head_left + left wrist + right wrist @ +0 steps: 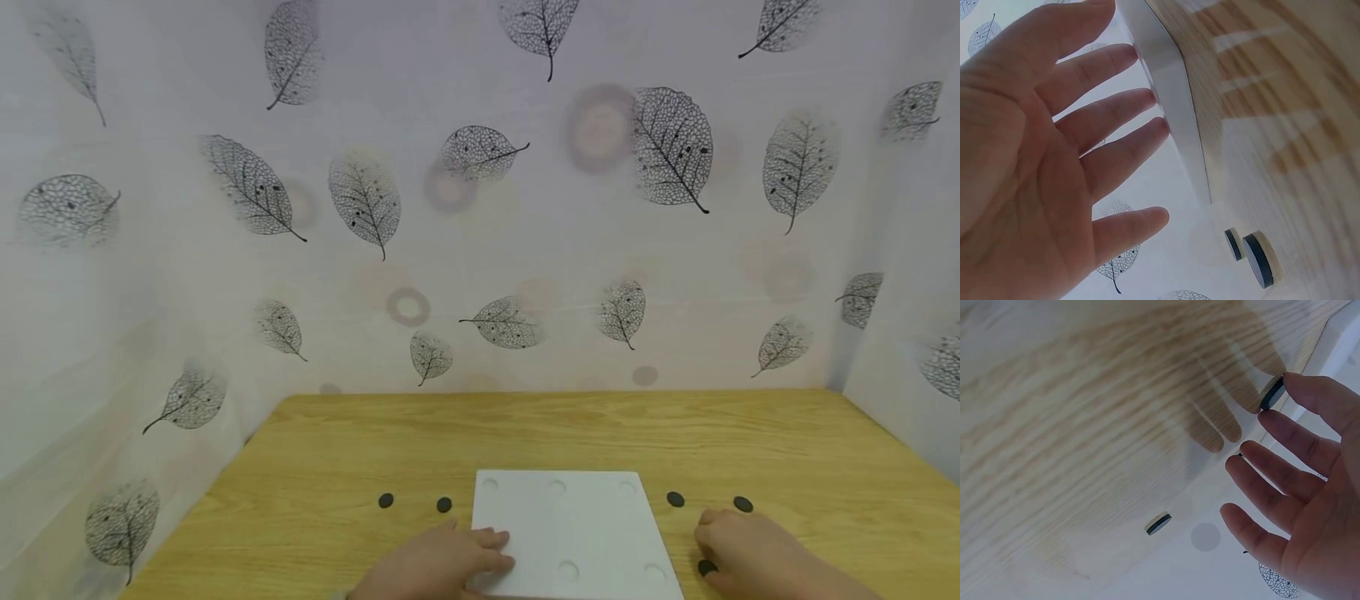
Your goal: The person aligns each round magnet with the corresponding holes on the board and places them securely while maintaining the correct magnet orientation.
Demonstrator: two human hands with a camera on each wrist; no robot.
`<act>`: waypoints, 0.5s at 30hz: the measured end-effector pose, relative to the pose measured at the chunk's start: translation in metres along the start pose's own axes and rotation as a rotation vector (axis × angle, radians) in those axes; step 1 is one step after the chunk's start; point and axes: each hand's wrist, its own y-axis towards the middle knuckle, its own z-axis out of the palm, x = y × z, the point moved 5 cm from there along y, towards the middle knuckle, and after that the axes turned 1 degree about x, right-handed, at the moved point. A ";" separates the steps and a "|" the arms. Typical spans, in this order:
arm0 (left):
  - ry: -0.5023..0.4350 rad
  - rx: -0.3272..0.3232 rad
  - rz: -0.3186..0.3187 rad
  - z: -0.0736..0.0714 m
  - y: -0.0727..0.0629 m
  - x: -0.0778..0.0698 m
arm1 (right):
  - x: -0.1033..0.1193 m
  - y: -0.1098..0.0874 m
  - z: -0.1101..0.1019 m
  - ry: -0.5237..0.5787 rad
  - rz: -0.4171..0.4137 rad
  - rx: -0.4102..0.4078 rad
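A white board (573,529) with several shallow round recesses lies on the table. My left hand (442,562) rests at its left side, fingertips on the board's surface; in the left wrist view those fingers (1125,153) are spread and fairly straight along the board's edge. To the right of the board, my right hand (750,550) pinches a small black disc (707,567) at the tabletop. The right wrist view shows this disc (1272,394) between the thumb and index fingertips, with the other fingers loosely bent.
Two more black discs lie left of the board, one farther out (386,500) and one nearer (444,505). On the right, another disc (676,499) lies by the board and one (743,504) just beyond my right hand. A leaf-patterned curtain (510,250) surrounds the wooden table (375,433).
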 end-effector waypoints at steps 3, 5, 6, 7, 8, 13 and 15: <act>-0.017 0.007 -0.016 0.000 0.000 0.001 | -0.001 0.000 0.001 0.015 -0.014 -0.002; -0.023 0.011 -0.020 0.000 0.000 0.002 | -0.002 0.000 0.002 0.028 -0.029 -0.005; -0.026 0.011 -0.021 0.000 0.000 0.002 | -0.001 0.000 0.002 0.035 -0.037 -0.008; -0.026 0.010 -0.019 0.000 0.000 0.002 | -0.001 0.000 0.002 0.042 -0.049 -0.013; -0.022 0.005 -0.013 0.000 0.000 0.002 | -0.001 0.000 0.002 0.048 -0.058 -0.016; 0.040 -0.025 0.041 -0.001 0.000 0.002 | 0.000 0.000 0.002 0.054 -0.121 -0.054; 0.070 -0.034 0.062 -0.001 0.001 0.003 | 0.002 -0.001 0.001 0.041 -0.158 -0.084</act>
